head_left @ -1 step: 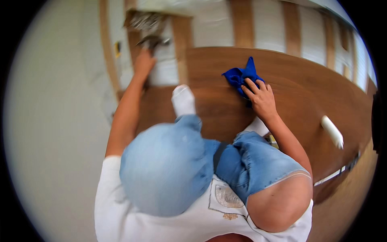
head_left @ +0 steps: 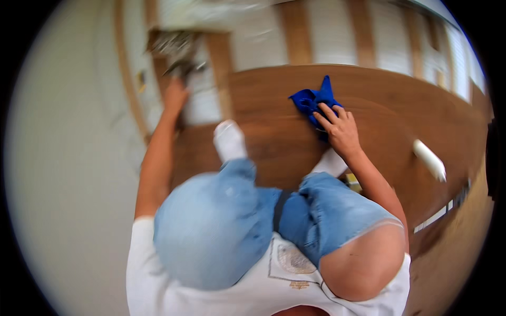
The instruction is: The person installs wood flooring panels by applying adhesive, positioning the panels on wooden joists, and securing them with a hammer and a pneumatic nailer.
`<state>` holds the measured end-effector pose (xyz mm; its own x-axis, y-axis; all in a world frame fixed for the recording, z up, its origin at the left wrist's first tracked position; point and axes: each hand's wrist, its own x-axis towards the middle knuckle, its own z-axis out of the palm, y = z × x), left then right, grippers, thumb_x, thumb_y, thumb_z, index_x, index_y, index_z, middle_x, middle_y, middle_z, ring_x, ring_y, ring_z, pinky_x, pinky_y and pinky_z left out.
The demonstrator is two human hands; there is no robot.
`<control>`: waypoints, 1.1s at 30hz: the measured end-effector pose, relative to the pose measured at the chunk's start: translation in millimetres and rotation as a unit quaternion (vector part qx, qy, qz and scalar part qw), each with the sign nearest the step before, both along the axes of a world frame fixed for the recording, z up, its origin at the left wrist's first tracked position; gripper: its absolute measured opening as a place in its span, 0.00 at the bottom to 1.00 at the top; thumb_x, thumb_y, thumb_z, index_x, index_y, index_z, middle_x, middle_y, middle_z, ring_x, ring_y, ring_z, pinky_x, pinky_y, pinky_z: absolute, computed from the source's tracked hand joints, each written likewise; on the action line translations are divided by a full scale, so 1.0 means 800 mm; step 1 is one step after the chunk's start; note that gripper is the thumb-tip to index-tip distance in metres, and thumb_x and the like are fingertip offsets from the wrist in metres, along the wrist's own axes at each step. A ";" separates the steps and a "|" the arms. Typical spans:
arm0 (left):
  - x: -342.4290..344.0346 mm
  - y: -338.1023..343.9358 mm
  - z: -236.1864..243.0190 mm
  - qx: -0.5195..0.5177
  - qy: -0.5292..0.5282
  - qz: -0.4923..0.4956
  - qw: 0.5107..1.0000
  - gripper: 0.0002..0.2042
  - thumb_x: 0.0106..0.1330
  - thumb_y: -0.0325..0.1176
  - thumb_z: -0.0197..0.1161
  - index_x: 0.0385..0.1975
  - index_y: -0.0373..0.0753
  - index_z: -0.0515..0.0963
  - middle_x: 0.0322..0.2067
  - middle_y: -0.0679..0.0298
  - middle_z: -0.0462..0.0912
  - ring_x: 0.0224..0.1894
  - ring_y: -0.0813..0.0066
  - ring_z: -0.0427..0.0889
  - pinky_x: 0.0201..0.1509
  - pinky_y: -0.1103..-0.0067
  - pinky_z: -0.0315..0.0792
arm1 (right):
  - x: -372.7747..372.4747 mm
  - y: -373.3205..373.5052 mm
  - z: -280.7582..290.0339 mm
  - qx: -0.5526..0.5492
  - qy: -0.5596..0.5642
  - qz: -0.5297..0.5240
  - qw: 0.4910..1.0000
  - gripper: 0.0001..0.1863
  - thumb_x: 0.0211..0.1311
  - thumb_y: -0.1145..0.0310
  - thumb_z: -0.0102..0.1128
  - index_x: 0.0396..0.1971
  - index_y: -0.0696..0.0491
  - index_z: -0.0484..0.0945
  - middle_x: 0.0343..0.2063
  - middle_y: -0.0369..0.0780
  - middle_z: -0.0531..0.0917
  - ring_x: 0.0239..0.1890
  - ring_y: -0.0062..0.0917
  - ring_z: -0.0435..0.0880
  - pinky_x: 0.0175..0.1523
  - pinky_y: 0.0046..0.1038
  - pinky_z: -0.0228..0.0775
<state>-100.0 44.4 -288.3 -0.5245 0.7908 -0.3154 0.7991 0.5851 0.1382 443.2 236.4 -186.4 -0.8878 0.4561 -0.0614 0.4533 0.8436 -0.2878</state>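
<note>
My left hand (head_left: 175, 96) reaches far out to the left, closed around a hammer (head_left: 184, 67) with a dark metal head, smeared by motion. Just beyond it, a brown open box (head_left: 176, 45) holds shiny contents too blurred to name. On the brown wood-look floor (head_left: 269, 108), my right hand (head_left: 341, 126) presses its bent fingers onto a bunched blue cloth (head_left: 316, 100). One corner of the cloth points up and away from me. My socked feet are on the floor between the two hands.
Wood-coloured planks (head_left: 298, 31) lie in spaced strips over white sheeting at the far side. A white bottle (head_left: 429, 160) lies on its side at the right. A pale wall (head_left: 68, 158) runs along the left. Beside my right leg shows a small yellowish thing (head_left: 352, 183).
The whole view has shifted slightly, with the planks and my left hand lying a little further left and lower. Both hands keep their hold.
</note>
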 end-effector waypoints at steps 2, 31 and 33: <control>-0.030 -0.034 -0.011 0.046 -0.031 0.013 0.998 0.24 0.58 0.36 0.64 0.55 0.34 0.76 0.48 0.42 0.84 0.51 0.41 0.82 0.55 0.56 0.75 | 0.060 0.020 -0.010 0.027 -0.007 -0.076 0.997 0.24 0.57 0.72 0.57 0.56 0.45 0.83 0.62 0.35 0.78 0.54 0.33 0.76 0.51 0.34 0.69; 0.472 0.585 0.129 -0.071 -0.226 -0.353 0.905 0.14 0.64 0.34 0.67 0.36 0.32 0.70 0.24 0.48 0.81 0.22 0.55 0.83 0.29 0.63 0.75 | 0.400 0.419 -0.112 0.227 -0.052 -0.721 0.652 0.16 0.62 0.63 0.58 0.50 0.45 0.81 0.61 0.39 0.77 0.55 0.40 0.76 0.62 0.43 0.68; 0.500 0.613 0.118 -0.078 -0.247 -0.360 0.896 0.14 0.65 0.34 0.66 0.36 0.31 0.70 0.23 0.49 0.81 0.21 0.57 0.82 0.28 0.64 0.75 | 0.419 0.417 -0.120 0.292 -0.035 -0.766 0.572 0.19 0.61 0.64 0.58 0.52 0.46 0.81 0.61 0.40 0.78 0.57 0.42 0.75 0.65 0.47 0.65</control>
